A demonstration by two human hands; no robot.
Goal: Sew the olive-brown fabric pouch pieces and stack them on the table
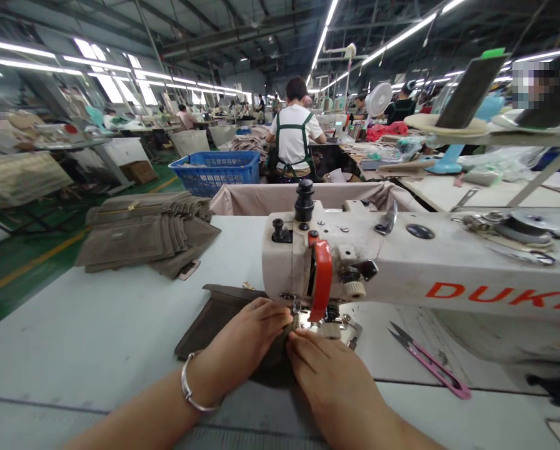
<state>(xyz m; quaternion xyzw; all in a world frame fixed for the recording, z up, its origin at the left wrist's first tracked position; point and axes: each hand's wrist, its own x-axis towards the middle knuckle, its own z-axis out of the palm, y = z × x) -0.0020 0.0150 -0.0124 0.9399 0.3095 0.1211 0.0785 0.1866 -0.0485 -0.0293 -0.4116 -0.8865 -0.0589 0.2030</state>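
A dark brown fabric piece (pixel 209 319) lies on the table with its right edge at the presser foot of a white sewing machine (pixel 392 250). My left hand (pixel 245 340), with a silver bangle at its wrist, holds that piece just left of the needle area, fingers together. Close beside it, my right hand (pixel 334 381) grips the fabric's near edge in front of the foot, fingertips bunched. Part of the piece is hidden under both hands. An orange-red guard (pixel 322 278) hangs in front of the machine's head. Pink-handled thread snips (pixel 430 362) rest right of the foot.
Similar brown pieces form a stack (pixel 125 237) at the table's far left. Behind the machine is a cloth-lined bin (pixel 249 199), then a blue basket (pixel 214 172) and a seated person (pixel 295 134) facing away. Dark thread cones (pixel 470 94) stand at upper right.
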